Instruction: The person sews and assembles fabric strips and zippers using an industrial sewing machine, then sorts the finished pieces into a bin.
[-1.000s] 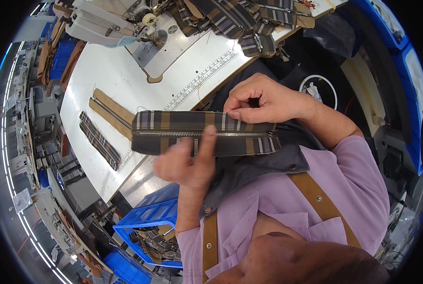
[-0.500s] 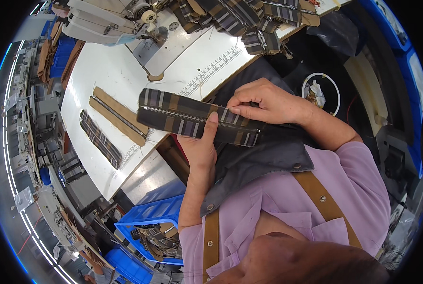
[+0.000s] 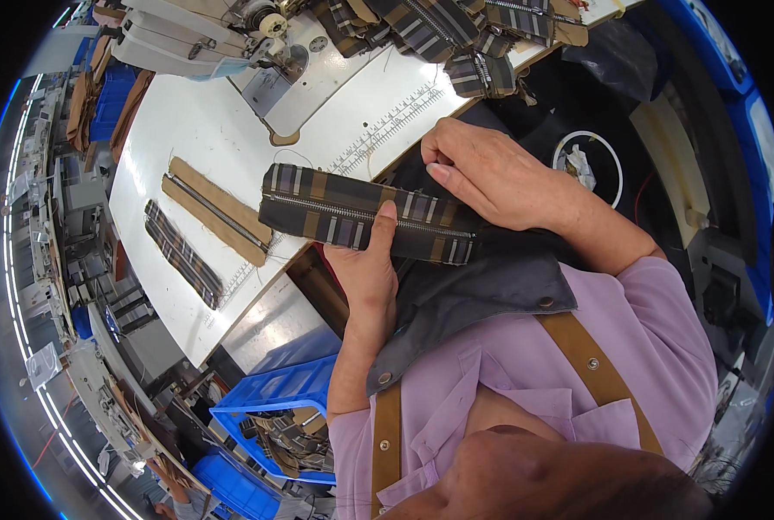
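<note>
A dark plaid fabric panel (image 3: 309, 208) with a metal zipper along its length is held up over the table's front edge. My left hand (image 3: 368, 273) is closed on its lower edge, the thumb lying across the zipper. Just above the panel's right half, my right hand (image 3: 495, 178) has its fingers curled together; whether anything thin is between them is hidden. On the white table (image 3: 157, 130), left of the panel, lie a brown strip with a zipper (image 3: 216, 203) and a narrow plaid strip (image 3: 183, 253).
A sewing machine (image 3: 170, 43) stands at the back of the table. Several plaid zipper pieces (image 3: 430, 26) are piled at the back right. Below left, a blue crate (image 3: 266, 381) contains fabric pieces. A white ring (image 3: 619, 173) is at the right.
My right hand has lifted off the panel's upper edge and turned, its fingers curling in. The panel has shifted slightly to the right in my left hand.
</note>
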Available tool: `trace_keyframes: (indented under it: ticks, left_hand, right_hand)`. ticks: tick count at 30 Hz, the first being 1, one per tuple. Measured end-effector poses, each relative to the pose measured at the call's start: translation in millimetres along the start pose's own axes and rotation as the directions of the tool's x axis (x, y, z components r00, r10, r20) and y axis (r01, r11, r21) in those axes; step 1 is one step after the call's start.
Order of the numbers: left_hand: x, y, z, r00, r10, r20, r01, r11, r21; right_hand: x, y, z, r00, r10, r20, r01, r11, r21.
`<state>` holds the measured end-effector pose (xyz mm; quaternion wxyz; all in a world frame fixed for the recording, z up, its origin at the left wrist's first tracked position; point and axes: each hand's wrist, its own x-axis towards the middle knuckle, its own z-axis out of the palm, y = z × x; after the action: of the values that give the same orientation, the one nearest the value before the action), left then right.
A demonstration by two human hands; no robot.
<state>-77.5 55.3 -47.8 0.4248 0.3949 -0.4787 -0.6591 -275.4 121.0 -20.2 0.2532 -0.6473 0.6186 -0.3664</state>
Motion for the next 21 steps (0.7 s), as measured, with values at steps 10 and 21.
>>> trace_keyframes:
  ticks: [10, 21]
  left_hand:
    - [-1, 2, 0, 0.999, 0.031, -0.008, -0.030, 0.998, 0.063]
    - [-1, 2, -1, 0.999, 0.024, 0.027, -0.025, 0.999, 0.041]
  right_hand:
    - [10, 12, 23, 0.870, -0.445, -0.214, 0.385, 0.882, -0.271]
    - [13, 10, 24, 0.854, -0.492, -0.170, 0.412, 0.838, -0.358]
